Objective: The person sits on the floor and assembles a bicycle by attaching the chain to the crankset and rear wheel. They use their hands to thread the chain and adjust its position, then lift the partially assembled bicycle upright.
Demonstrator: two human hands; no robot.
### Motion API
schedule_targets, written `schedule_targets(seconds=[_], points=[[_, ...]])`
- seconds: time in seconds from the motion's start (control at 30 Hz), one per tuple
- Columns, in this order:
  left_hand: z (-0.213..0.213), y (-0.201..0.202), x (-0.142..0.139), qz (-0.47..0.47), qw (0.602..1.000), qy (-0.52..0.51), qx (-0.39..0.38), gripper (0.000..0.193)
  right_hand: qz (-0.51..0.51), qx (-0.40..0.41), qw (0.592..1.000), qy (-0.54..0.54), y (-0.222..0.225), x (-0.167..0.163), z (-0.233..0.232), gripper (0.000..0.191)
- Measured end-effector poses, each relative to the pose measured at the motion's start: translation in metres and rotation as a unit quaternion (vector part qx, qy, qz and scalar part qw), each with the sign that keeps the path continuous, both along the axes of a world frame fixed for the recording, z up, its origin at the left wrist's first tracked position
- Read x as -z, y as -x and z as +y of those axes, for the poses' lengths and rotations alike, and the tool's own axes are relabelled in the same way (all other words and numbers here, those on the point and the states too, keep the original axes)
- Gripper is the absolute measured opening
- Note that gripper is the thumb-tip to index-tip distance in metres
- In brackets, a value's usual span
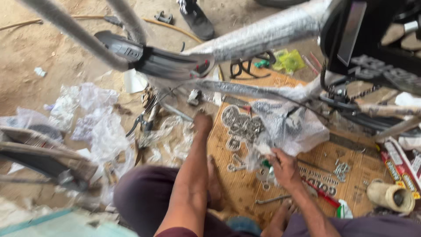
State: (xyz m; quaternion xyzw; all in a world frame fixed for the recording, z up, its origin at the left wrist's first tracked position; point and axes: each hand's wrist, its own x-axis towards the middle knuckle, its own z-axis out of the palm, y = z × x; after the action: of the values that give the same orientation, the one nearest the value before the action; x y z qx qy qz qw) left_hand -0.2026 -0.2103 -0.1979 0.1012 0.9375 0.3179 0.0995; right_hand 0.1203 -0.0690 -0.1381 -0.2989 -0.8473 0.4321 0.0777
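A person is sitting on the floor beneath a wrapped bicycle frame [263, 33], working over a sheet of cardboard [351, 184] strewn with small hardware. At centre frame, the right hand [284, 169] is closing its fingers on a crumpled clear plastic bag [289, 127] and a small green-tipped part at the bag's lower edge; the bag is billowing up and to the right of that hand, toward the bicycle's chain [351, 94]. The left hand [203, 123] is reaching straight up the frame from the knee, its forearm running near-vertical, and its fingertips are pointing at the torn plastic wrapping [171, 136] just left of the cardboard's edge; motion blur is making it impossible to tell whether those fingers are apart or together. Loose metal washers and nuts [239, 127] are lying between the two hands, nearer the right one. A spanner [272, 199] is lying flat below the right wrist, its long axis running left to right. Pliers [142, 120] are resting to the left of the left hand, and a roll of tape [390, 196] is sitting at lower right.
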Motion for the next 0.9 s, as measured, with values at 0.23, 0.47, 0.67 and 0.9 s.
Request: schedule_targets(seconds=[0.23,0.47,0.67,0.9], points=[[-0.021,0.032,0.040,-0.132,0.973,0.035,-0.188,0.038,0.014,-0.025,0.999,-0.018,-0.003,0.016,0.003,0.027],[-0.017,0.047,0.042,-0.115,0.969,0.063,-0.211,0.041,0.026,0.009,1.000,-0.012,0.001,0.014,0.005,0.025],[-0.024,0.048,0.033,-0.161,0.945,0.048,-0.280,0.053,0.031,0.014,0.999,0.030,-0.010,0.011,0.007,0.021],[-0.008,0.027,0.029,-0.188,0.937,0.056,-0.290,0.056,0.014,-0.009,0.999,0.028,-0.013,0.012,0.013,0.018]])
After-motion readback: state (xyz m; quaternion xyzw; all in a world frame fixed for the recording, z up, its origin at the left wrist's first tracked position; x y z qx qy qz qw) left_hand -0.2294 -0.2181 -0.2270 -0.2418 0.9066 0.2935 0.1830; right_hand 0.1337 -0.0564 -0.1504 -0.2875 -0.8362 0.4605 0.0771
